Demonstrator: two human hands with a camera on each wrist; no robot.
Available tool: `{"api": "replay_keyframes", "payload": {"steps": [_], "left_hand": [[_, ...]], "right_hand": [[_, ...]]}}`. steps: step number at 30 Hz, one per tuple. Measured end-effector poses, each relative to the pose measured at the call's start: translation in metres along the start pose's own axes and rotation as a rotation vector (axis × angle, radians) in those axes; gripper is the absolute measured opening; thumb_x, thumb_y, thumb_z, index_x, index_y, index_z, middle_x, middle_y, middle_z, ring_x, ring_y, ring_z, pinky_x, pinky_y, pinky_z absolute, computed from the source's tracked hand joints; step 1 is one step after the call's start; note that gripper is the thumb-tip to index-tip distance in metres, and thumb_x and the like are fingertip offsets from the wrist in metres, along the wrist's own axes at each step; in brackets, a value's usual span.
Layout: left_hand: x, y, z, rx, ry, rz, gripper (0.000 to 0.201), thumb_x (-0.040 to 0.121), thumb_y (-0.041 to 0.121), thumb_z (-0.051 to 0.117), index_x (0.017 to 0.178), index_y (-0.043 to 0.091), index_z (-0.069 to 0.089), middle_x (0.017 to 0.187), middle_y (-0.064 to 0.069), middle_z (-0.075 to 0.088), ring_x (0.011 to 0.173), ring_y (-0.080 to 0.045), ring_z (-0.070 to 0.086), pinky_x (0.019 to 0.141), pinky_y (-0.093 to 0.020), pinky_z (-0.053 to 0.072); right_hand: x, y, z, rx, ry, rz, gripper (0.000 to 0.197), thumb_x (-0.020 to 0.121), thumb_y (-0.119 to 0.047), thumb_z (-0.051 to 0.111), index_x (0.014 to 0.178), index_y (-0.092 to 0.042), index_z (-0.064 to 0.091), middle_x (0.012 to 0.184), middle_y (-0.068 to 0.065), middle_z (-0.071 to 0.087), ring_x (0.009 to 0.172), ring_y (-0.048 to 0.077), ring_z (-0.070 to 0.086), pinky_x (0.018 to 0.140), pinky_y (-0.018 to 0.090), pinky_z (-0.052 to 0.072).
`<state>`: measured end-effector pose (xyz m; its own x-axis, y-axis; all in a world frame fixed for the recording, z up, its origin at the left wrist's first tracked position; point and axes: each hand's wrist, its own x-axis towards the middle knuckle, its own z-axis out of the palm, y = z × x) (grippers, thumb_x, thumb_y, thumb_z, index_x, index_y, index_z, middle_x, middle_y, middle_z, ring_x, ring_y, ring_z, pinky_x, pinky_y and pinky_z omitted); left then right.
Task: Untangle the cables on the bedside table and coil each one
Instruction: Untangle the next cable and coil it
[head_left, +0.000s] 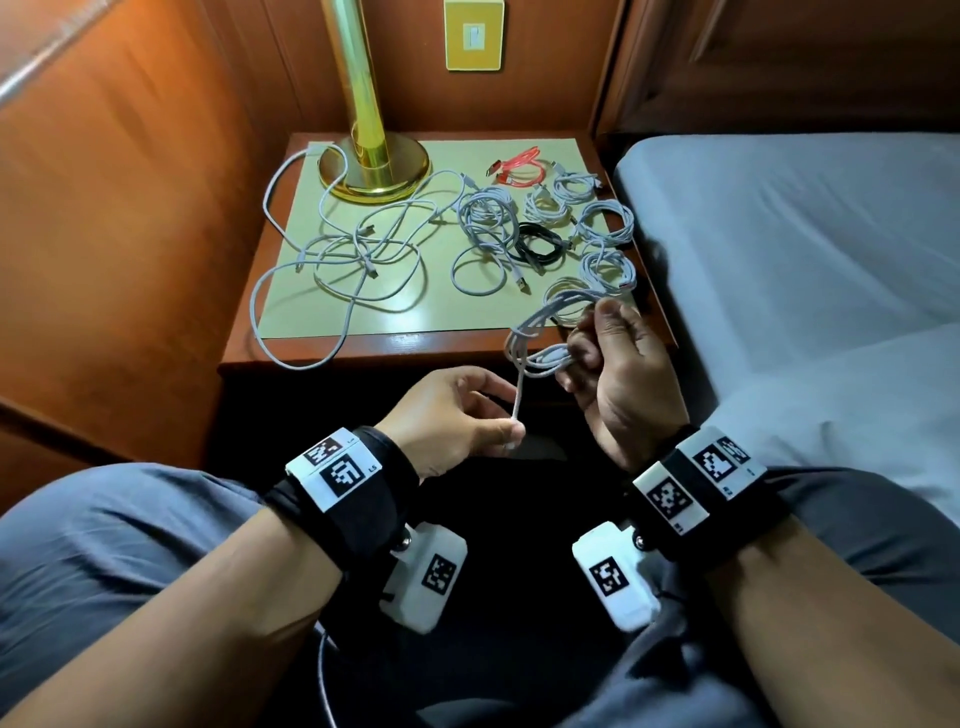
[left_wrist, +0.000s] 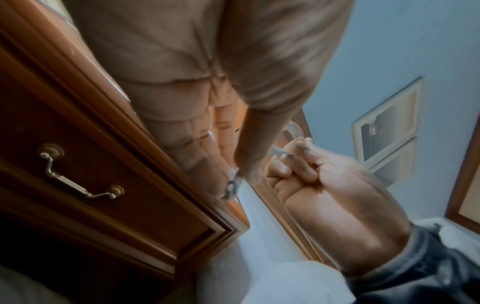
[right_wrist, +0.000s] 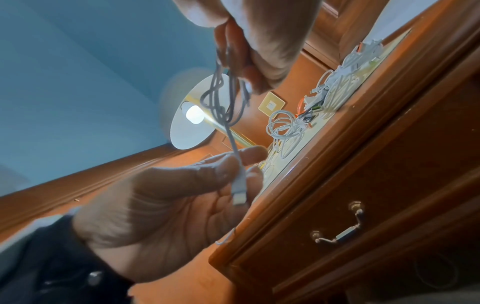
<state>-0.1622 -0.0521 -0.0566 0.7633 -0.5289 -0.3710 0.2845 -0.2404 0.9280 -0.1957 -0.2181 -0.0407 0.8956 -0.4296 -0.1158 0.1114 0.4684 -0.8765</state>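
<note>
White cable (head_left: 540, 338) is hanging in gathered loops from the right hand (head_left: 618, 364), which is curling its fingers round the bundle just in front of the counter (head_left: 395, 343), over the person's lap; the left hand (head_left: 457, 415) is pinching the cable's free end near the plug (right_wrist: 238, 195) between thumb and fingertips, lower down, so the tail is running taut from the loops; this split is likely letting one hand keep the coil's shape while the other is steering the loose end for the closing wrap; neither hand is spread wide, both are gripping this one cable. Behind, coiled white bundles (head_left: 605, 223), a black coil (head_left: 537, 247) and a red coil (head_left: 517, 166) are sitting along the right side of the counter's pale mat, seemingly parked there as finished work; on the left a loose white tangle (head_left: 343, 260) is sprawling round the brass lamp base (head_left: 374, 166) and over the front edge, still awaiting sorting; roughly more than half appears done. Risk, as judged: loops may be slipping from the right hand if the tail is pulled hard.
</note>
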Motion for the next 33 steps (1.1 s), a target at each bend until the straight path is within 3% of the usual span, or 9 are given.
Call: {"api": "replay_keyframes", "payload": {"steps": [4,6,9,12,16,19,23,28,33], "left_hand": [[-0.001,0.006,-0.008,-0.048,0.062,0.123,0.031,0.075,-0.002,0.081,0.100,0.012,0.069,0.097,-0.018,0.073,0.085,-0.026,0.071,0.079,-0.039,0.061],[0.000,0.008,-0.011,-0.107,0.105,0.159,0.023,0.081,0.002,0.077,0.101,0.010,0.069,0.096,-0.018,0.072,0.085,-0.022,0.070,0.075,-0.033,0.061],[0.002,0.007,-0.014,-0.180,0.205,0.168,0.008,0.089,0.004,0.068,0.096,0.000,0.066,0.090,-0.018,0.068,0.074,-0.016,0.068,0.062,-0.022,0.058],[0.003,0.007,-0.016,-0.185,0.229,0.187,0.003,0.090,0.003,0.068,0.087,0.004,0.068,0.081,-0.014,0.068,0.070,-0.017,0.067,0.060,-0.021,0.056],[0.002,0.006,-0.017,-0.181,0.224,0.193,0.002,0.087,0.007,0.071,0.090,0.006,0.071,0.076,-0.008,0.071,0.069,-0.017,0.068,0.059,-0.023,0.057],[0.003,0.005,-0.019,-0.105,0.252,0.202,0.003,0.089,0.013,0.073,0.090,0.010,0.072,0.077,-0.007,0.070,0.071,-0.020,0.065,0.057,-0.025,0.056],[0.004,0.003,-0.021,-0.063,0.278,0.233,0.004,0.090,0.013,0.072,0.090,0.010,0.070,0.075,-0.004,0.067,0.069,-0.019,0.061,0.057,-0.027,0.056],[0.006,0.001,-0.022,-0.060,0.313,0.256,0.008,0.089,0.012,0.072,0.091,0.010,0.065,0.076,-0.006,0.066,0.065,-0.015,0.062,0.057,-0.029,0.057],[0.005,0.004,-0.022,-0.077,0.295,0.289,0.007,0.091,0.013,0.070,0.094,0.012,0.063,0.078,-0.004,0.067,0.065,-0.016,0.058,0.049,-0.026,0.051]], "right_hand": [[-0.002,0.007,-0.002,-0.164,-0.206,0.091,0.025,0.105,-0.029,0.043,0.086,-0.014,0.048,0.060,-0.003,0.042,0.052,0.014,0.028,0.053,0.035,0.014],[-0.003,0.012,-0.004,-0.274,-0.272,0.113,0.025,0.100,-0.036,0.046,0.087,-0.015,0.051,0.060,-0.002,0.044,0.054,0.019,0.025,0.055,0.041,0.010],[-0.004,0.014,-0.003,-0.317,-0.275,0.135,0.028,0.107,-0.031,0.041,0.087,-0.014,0.052,0.060,0.000,0.049,0.052,0.017,0.029,0.047,0.030,0.018],[-0.005,0.015,0.000,-0.282,-0.251,0.143,0.027,0.107,-0.027,0.041,0.089,-0.010,0.053,0.063,0.004,0.055,0.050,0.012,0.038,0.041,0.018,0.029],[-0.002,0.017,-0.005,-0.315,-0.214,0.146,0.031,0.103,-0.031,0.047,0.089,-0.007,0.061,0.076,0.008,0.057,0.050,0.012,0.041,0.043,0.017,0.032],[0.002,0.018,-0.011,-0.446,-0.215,0.136,0.040,0.094,-0.046,0.052,0.098,-0.009,0.067,0.084,0.008,0.054,0.052,0.010,0.042,0.046,0.017,0.033],[0.006,0.019,-0.016,-0.594,-0.226,0.124,0.050,0.081,-0.064,0.055,0.104,-0.022,0.070,0.079,-0.006,0.061,0.063,0.009,0.053,0.052,0.019,0.038],[0.009,0.014,-0.015,-0.512,-0.248,0.170,0.054,0.080,-0.053,0.062,0.115,-0.012,0.064,0.087,0.001,0.061,0.065,0.008,0.057,0.048,0.022,0.038],[0.007,0.013,-0.015,-0.496,-0.244,0.120,0.017,0.097,-0.022,0.063,0.109,-0.010,0.066,0.082,0.001,0.063,0.063,0.010,0.057,0.051,0.022,0.043]]}}
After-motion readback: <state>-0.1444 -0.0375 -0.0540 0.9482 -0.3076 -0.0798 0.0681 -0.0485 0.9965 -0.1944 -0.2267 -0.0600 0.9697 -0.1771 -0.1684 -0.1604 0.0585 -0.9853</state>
